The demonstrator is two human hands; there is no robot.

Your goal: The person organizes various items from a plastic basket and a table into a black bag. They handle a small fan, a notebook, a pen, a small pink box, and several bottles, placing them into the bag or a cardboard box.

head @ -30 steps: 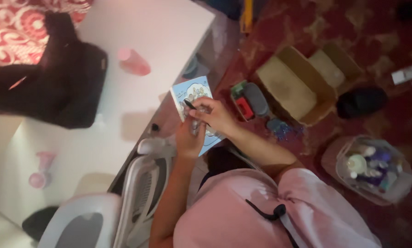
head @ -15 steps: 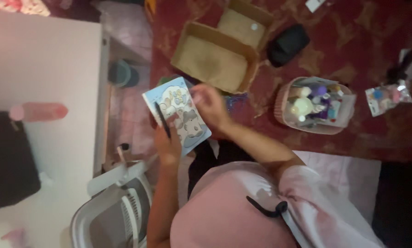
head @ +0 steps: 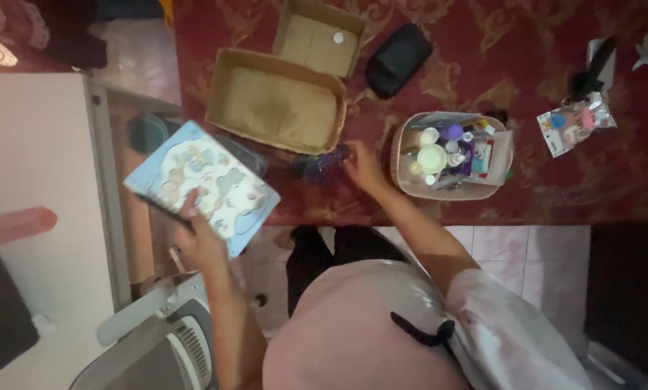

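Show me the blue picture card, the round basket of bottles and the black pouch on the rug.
blue picture card (head: 215, 180), head view, middle of its face
round basket (head: 403, 184), head view, left rim
black pouch (head: 398, 59), head view, centre

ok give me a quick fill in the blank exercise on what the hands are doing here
1. The left hand holds a light blue ____ with a cartoon picture on its face.
2. The right hand reaches down to the red ____, beside the basket of small bottles.
3. The open cardboard box on the floor looks ____ inside.

Missing words: card; carpet; empty
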